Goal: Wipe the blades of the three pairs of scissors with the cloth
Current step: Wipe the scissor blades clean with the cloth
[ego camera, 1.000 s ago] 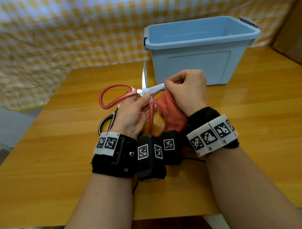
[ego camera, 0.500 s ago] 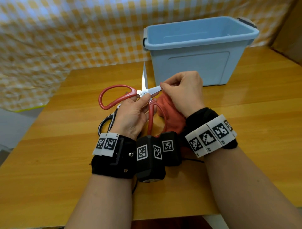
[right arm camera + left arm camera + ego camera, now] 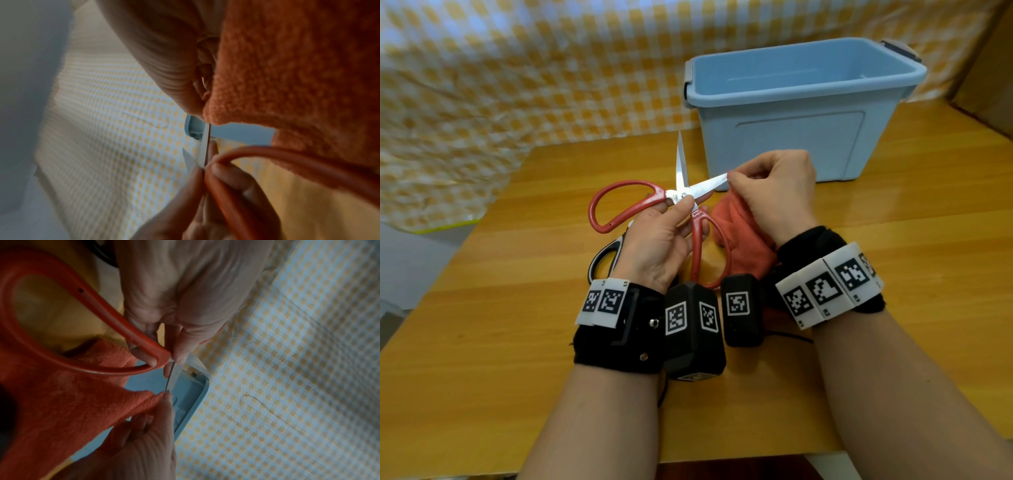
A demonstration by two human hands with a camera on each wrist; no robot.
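My left hand [image 3: 671, 226] pinches the red-handled scissors [image 3: 619, 202] at the pivot and holds them above the table with the blades spread wide. One blade points away from me, the other points right. My right hand [image 3: 774, 192] pinches the orange cloth [image 3: 739, 240] around the far end of the right-pointing blade [image 3: 710, 186]. In the left wrist view the cloth [image 3: 72, 399] folds over the blade tip, and the red handle loop [image 3: 61, 305] crosses the frame. A black-and-white handled pair of scissors [image 3: 604, 255] lies on the table under my left hand, mostly hidden.
A light blue plastic bin [image 3: 801, 102] stands open at the back right of the wooden table [image 3: 482, 342]. A yellow-checked cloth backdrop [image 3: 517, 68] hangs behind the table. A brown panel [image 3: 989, 68] is at the far right.
My right hand with the cloth first moved inward toward the pivot, then slid out along the right-pointing blade to its tip. The left hand has kept the scissors nearly still.
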